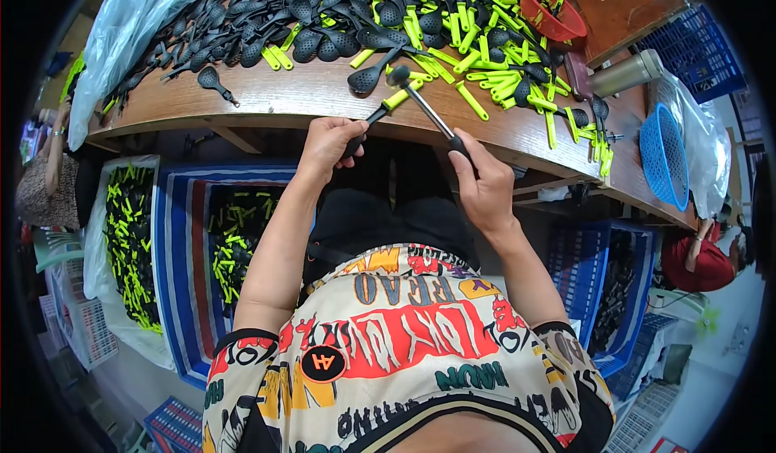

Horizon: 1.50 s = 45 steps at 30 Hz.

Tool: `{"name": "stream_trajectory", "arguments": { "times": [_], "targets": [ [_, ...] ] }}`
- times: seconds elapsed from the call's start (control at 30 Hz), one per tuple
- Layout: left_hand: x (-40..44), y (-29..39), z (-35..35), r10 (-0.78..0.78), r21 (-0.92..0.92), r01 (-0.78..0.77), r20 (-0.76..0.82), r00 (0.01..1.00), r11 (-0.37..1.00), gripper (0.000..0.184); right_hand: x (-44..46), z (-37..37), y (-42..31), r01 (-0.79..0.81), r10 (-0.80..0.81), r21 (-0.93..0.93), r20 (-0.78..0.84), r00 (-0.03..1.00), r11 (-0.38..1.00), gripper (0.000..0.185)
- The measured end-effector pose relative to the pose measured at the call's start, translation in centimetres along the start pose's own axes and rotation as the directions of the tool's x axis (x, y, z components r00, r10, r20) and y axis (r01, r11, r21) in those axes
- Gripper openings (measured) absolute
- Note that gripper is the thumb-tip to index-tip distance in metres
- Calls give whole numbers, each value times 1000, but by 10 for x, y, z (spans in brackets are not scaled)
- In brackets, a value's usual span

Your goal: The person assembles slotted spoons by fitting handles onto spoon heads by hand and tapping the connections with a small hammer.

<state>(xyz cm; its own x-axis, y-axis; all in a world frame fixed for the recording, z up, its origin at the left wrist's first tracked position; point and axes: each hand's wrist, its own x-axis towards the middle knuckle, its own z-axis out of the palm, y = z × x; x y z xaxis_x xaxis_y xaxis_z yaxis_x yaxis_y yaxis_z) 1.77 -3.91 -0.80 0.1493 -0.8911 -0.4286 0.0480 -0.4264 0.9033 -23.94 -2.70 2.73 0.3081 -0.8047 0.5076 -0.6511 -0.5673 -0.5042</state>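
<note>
My left hand [327,147] is closed around the black lower part of a kitchen utensil, whose bright green handle [406,94] points up and to the right over the table edge. Its black head is mostly hidden by my fingers. In my right hand [487,185] is a hammer [430,109] with a metal shaft and black grip. The hammer's head overlaps the green handle's upper end in view; whether they touch I cannot tell. Just beyond lies a black slotted spoon [364,80] on the wooden table [275,96].
Black utensil heads [267,12] and loose green handles [471,101] are heaped across the table. A red basket [552,12], a steel flask [626,73] and a blue basket [664,156] stand at the right. Below left, a striped crate [179,267] holds green-handled utensils. Other people are at both sides.
</note>
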Motion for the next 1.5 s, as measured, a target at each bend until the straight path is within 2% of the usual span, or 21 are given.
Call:
{"name": "stream_trajectory", "arguments": {
  "times": [0.07, 0.1, 0.17, 0.33, 0.4, 0.43, 0.5, 0.57, 0.63, 0.67, 0.8, 0.97, 1.03, 1.1, 1.13, 1.23, 1.3, 1.37, 1.4, 1.47, 1.5],
  "targets": [
    [0, 0, 1, 1, -9, -1, 8, 1000, 1000, 24, 2, -1, -6, 72, -40, 209, -154, 987, 975, 28],
    [-1, 1, 1, -5, -12, 5, 6, 1000, 1000, 24, 0, 1, -5, 67, -37, 201, -152, 988, 977, 29],
    [-3, 4, 2, -8, -16, 8, 5, 1000, 1000, 24, -6, 3, 1, 29, -14, -152, 98, 995, 988, 31],
    [-4, 3, 5, 1, -11, -1, -22, 1000, 1000, 24, -4, 4, -2, 5, 24, -203, 139, 990, 979, 31],
    [-5, 4, 4, 2, -3, -2, -27, 1000, 1000, 24, 0, 2, 0, -2, 3, -20, 79, 997, 1000, 30],
    [-6, 3, 4, -5, 3, 5, -32, 999, 1000, 24, 2, 2, -2, 1, 1, -19, 82, 997, 1000, 30],
    [-4, 1, 2, -18, -5, 18, -24, 1000, 1000, 25, 4, -2, -8, 32, -6, 221, -117, 993, 975, 29],
    [-3, 2, 2, -29, 2, 29, -16, 999, 1000, 25, 4, -6, -10, -1, 34, 261, -122, 992, 965, 33],
    [-4, 1, 2, -21, 0, 21, -16, 1000, 1000, 25, -1, 3, 4, 43, -40, 54, -63, 997, 998, 33],
    [-4, 0, 2, -13, -3, 13, -18, 1000, 1000, 25, -7, 5, 8, -22, 41, -144, 129, 991, 989, 32],
    [-7, -3, 1, -2, -6, 2, -14, 1000, 1000, 26, -5, 2, 4, -10, 29, -155, 121, 992, 988, 30],
    [-6, -1, -2, -2, -44, 2, -10, 1000, 999, 25, 3, -6, -9, -21, 37, 247, -60, 998, 969, 31],
    [-5, -1, -3, 7, -57, -7, 0, 1000, 998, 25, 3, -5, -8, -28, 51, 288, -72, 996, 957, 31],
    [-4, -1, -3, 3, -56, -4, -8, 1000, 998, 24, 0, 5, 2, 88, -64, 176, -140, 988, 980, 31],
    [-4, -2, -2, 4, -57, -4, -7, 1000, 998, 24, -4, 5, 5, 15, -10, -69, 73, 997, 997, 30],
    [-2, -2, -2, 10, -45, -11, -20, 1000, 999, 23, -5, 6, 1, -10, 26, -134, 120, 992, 991, 29],
    [-5, -3, -3, -5, -61, 5, -8, 1000, 998, 22, -3, 7, 4, -3, 11, -83, 93, 996, 997, 28],
    [-7, -1, -4, 8, -77, -8, 5, 1000, 997, 21, 0, 9, 8, -118, 129, 346, -10, 992, 931, 26],
    [-9, -2, -5, 17, -93, -15, 17, 1000, 996, 19, 2, 7, 8, -187, 206, 409, -2, 979, 893, 25],
    [-14, -2, -5, 84, -91, -78, 56, 995, 993, 17, 7, 0, 11, -480, 462, 568, 188, 866, 669, 27],
    [-16, -1, -4, 154, -92, -145, 93, 984, 985, 15, 12, -5, 5, -564, 534, 680, 291, 794, 469, 26]
  ]
}}
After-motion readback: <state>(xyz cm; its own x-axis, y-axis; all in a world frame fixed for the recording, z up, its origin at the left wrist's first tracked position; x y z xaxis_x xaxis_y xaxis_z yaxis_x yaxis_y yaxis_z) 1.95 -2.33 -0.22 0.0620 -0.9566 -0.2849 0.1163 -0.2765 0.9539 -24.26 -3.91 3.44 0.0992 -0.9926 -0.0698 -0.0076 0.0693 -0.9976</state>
